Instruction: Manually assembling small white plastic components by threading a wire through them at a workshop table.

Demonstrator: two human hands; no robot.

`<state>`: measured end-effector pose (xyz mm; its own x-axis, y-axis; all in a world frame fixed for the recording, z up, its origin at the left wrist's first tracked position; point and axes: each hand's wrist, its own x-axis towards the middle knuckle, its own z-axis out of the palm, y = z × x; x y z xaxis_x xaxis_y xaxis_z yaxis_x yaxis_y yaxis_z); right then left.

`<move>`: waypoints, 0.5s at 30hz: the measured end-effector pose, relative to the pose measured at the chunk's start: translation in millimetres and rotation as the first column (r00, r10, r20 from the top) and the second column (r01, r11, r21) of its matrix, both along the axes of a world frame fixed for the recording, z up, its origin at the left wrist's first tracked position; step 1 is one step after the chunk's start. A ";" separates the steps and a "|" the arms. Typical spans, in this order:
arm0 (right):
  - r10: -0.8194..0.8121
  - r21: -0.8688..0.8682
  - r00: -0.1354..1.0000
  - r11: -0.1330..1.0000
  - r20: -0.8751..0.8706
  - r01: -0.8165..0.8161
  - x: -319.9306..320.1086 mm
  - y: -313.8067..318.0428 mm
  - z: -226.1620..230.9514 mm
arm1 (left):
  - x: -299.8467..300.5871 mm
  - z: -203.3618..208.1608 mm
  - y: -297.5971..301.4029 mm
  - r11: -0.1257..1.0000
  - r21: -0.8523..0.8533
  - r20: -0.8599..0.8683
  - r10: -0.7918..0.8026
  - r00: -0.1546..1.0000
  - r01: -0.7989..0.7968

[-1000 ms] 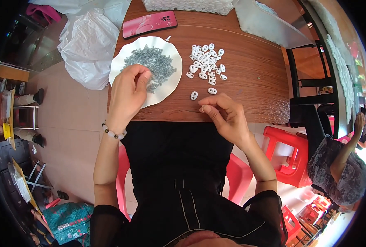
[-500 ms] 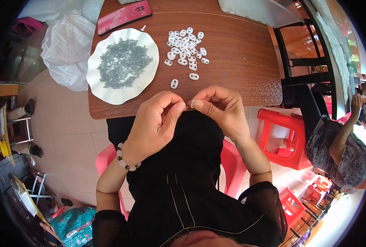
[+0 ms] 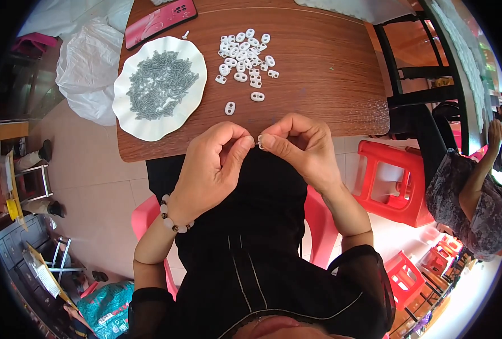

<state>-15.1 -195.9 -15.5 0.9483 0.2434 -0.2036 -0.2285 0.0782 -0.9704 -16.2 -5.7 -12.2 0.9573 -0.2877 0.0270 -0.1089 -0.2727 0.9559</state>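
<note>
Your right hand point(image 3: 304, 148) pinches a white piece point(image 3: 260, 142) near the table point(image 3: 341, 73); your left hand point(image 3: 212, 161) pinches a tiny part point(image 3: 255, 144) close beside it, contact unclear. Grey bits point(image 3: 163, 85) lie on the plate point(image 3: 149, 131).

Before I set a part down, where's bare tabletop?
Mostly bare table: right of the white two-hole pieces, toward the right edge. Narrow strip: between plate and pieces. Crowded: upper left, phone beside plate; front edge, left hand and right hand.
</note>
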 end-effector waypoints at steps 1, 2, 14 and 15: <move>-0.002 0.002 1.000 1.000 0.003 0.002 -0.3 0.0 0.0 | 0.1 -0.6 -0.2 1.000 0.000 -0.001 -0.001 1.000 0.001; -0.003 0.002 1.000 1.000 0.002 0.003 -0.6 0.1 -0.7 | 0.0 -1.2 -0.4 1.000 0.000 0.002 0.003 1.000 -0.003; 0.002 -0.055 0.999 0.998 0.044 0.000 -0.6 2.8 -4.2 | -0.8 -3.8 1.2 1.000 0.007 0.011 0.005 1.000 -0.005; 0.002 -0.064 0.999 0.998 0.052 0.001 -1.7 3.2 -3.3 | -1.9 -3.4 1.4 1.000 0.007 0.022 0.007 1.000 -0.007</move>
